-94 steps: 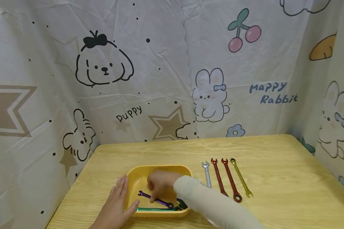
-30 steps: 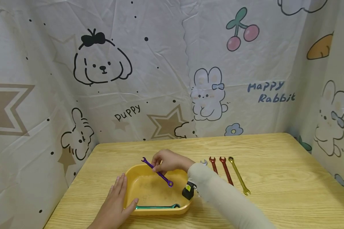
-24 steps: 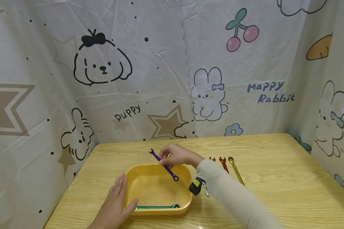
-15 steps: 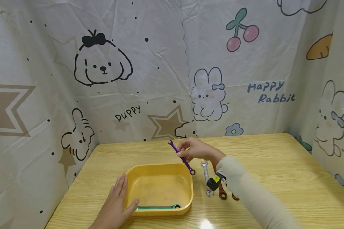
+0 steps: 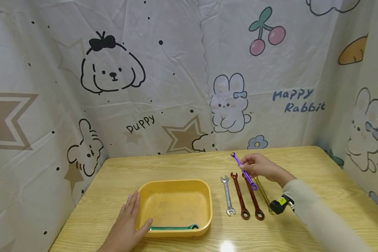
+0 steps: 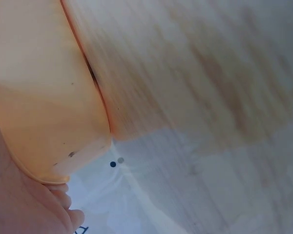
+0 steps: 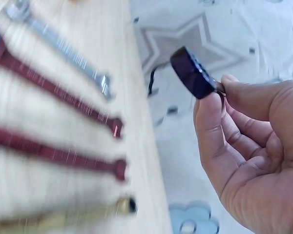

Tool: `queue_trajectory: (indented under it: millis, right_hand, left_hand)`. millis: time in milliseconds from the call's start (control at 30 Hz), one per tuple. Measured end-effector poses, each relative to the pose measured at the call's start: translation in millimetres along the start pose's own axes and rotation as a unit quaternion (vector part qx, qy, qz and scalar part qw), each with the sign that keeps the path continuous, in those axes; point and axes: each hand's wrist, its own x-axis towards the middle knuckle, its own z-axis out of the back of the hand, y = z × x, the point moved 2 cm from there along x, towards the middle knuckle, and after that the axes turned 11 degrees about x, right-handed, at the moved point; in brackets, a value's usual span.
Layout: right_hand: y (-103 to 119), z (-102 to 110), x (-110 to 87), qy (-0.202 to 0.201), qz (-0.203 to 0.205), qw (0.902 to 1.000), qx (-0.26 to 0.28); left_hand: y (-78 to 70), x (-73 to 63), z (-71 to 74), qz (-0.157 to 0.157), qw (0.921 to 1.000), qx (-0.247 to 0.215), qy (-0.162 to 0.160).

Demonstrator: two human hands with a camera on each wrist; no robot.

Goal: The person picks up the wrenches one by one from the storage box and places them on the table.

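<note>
A purple wrench (image 5: 244, 172) is pinched between the thumb and fingers of my right hand (image 5: 259, 165), held above the row of wrenches at the right of the head view. In the right wrist view its dark ring end (image 7: 193, 73) points toward the camera. My left hand (image 5: 126, 224) rests with straight fingers against the left side of a yellow plastic bin (image 5: 210, 210). Inside that bin a green wrench (image 5: 173, 228) lies along the near wall. The left wrist view shows the bin's outer wall (image 6: 49, 97) beside the hand.
On the wooden table (image 5: 163, 168), right of the bin, lie a silver wrench (image 5: 228, 196), two red wrenches (image 5: 240, 197) and a gold wrench (image 5: 264, 192), side by side. A printed curtain (image 5: 176, 87) encloses the table's back and sides.
My right hand has lifted the purple wrench out of the bin and carried it right, over the row of wrenches. My left hand stays at the bin's side.
</note>
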Motion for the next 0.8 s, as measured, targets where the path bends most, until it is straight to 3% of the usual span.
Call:
queue_trajectory:
  millis: [300, 567, 800]
  right_hand:
    - [-36.6, 33.8, -29.9, -0.024, -0.035, 0.9991, 0.005]
    - [-62.5, 42.4, -44.9, -0.060, -0.054, 0.9966, -0.017]
    - [-65.8, 41.2, -50.8, -0.074, -0.066, 0.9948, -0.023]
  left_hand:
    - [0.5, -0.7, 1.9, -0.001, 1.0000, -0.001, 0.001]
    - [-2.4, -1.9, 2.7, 0.001, 0.9999, -0.007, 0.008]
    - [-0.9, -0.6, 2.5, 0.000, 1.0000, 0.005, 0.004]
